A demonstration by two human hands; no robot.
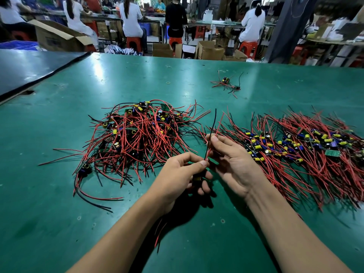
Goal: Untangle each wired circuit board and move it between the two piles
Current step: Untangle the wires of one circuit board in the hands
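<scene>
While both hands hang over the green table [59, 194], I see the left hand [183, 174] curled round a small board [197, 178], thumb pinching its red and black wires [213, 126]. The right hand [234, 164] pinches them higher up. Board's between the tangled pile [137, 134] and the neater pile [295, 150].
</scene>
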